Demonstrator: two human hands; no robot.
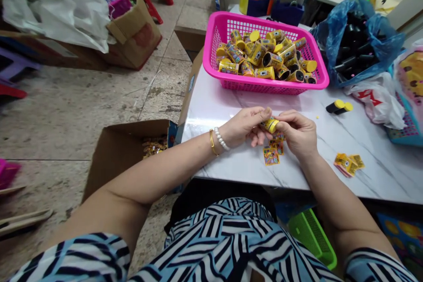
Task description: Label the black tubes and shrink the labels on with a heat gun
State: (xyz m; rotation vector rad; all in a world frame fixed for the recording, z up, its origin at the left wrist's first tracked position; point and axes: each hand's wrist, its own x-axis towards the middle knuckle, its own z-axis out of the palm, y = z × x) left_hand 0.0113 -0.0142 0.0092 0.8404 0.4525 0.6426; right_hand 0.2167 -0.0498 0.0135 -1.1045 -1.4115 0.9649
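Note:
Above the white marbled table, my left hand is closed round a small yellow-capped canister with a printed wrapper. The fingers of my right hand pinch the canister at its yellow cap end. Just below my hands lie printed yellow-orange labels, partly covered by the fingers. Beyond my hands stands a pink basket heaped with wrapped canisters of the same look. To the right lie two black canisters with yellow caps, without printed wrappers.
More labels lie at the right. A blue plastic bag of black canisters stands at the back right, beside a white plastic bag. Below the left table edge is an open cardboard box holding wrapped pieces. Under the table sits a green basket.

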